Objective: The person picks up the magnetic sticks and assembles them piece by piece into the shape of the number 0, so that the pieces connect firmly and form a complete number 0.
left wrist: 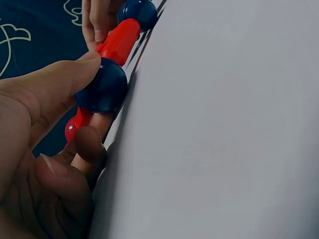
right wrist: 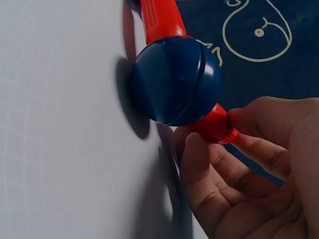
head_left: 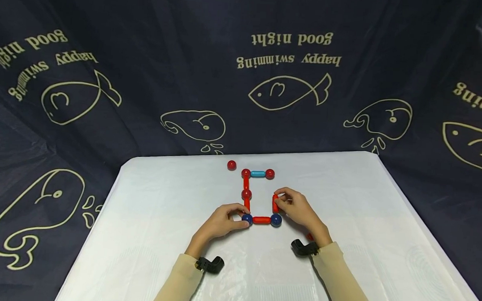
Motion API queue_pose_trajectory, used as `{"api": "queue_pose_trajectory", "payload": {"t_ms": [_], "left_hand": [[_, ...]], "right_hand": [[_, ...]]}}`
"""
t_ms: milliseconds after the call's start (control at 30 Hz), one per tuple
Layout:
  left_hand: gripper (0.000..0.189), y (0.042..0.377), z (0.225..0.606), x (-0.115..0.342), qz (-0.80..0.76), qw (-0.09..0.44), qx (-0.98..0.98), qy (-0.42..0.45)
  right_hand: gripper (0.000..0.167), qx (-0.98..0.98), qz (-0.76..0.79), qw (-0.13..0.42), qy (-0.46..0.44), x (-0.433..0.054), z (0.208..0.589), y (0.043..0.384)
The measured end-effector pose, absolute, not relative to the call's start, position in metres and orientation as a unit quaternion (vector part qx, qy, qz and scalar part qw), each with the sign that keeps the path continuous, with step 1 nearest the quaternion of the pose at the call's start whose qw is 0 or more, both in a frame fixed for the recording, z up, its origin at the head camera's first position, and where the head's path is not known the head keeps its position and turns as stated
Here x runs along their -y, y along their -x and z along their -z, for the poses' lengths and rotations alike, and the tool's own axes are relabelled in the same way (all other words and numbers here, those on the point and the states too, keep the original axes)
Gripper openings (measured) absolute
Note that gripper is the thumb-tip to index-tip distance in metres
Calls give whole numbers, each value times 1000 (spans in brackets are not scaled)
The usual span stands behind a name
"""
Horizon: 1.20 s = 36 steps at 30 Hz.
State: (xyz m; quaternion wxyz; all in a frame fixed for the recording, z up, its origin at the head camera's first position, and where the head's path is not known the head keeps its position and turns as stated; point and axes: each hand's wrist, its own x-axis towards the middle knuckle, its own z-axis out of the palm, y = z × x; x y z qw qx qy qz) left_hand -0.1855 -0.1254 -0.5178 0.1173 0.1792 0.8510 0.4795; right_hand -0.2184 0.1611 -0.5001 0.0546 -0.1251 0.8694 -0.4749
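Note:
On the white table lies a frame of balls and rods. My left hand (head_left: 221, 220) pinches the dark blue ball (left wrist: 105, 87) at its near left corner between thumb and fingers. A red rod (head_left: 261, 220) joins that ball to a second dark blue ball (right wrist: 174, 82) on the right. My right hand (head_left: 297, 208) grips another red rod (head_left: 275, 203) by its sides, its near end at the right blue ball. Up the left side run red rods and a red ball (head_left: 246, 194). At the far end a light blue rod (head_left: 258, 173) links two red balls.
A loose red ball (head_left: 232, 165) sits near the table's far edge, left of the frame. Partly hidden under the right wrist is a small red piece (head_left: 310, 237). Behind the white table (head_left: 150, 200) hangs a dark cloth (head_left: 212, 68) with fish and whale drawings.

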Motion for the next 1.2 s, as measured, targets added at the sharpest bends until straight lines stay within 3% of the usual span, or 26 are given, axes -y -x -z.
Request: {"api": "queue_pose_trajectory", "payload": {"t_ms": [733,967,1200], "left_hand": [[28,186,518,126,-484,122,-849,-173],[28,185,517,125,-478,117,-853,-175],[28,184,517,124,-472,117,-857,-172]], "right_hand": [[25,-867,480,78,110,-161,499,215],[38,-875,458,84,132,-161,500,213],[45,-898,410,55,151,-157,502,209]]}}
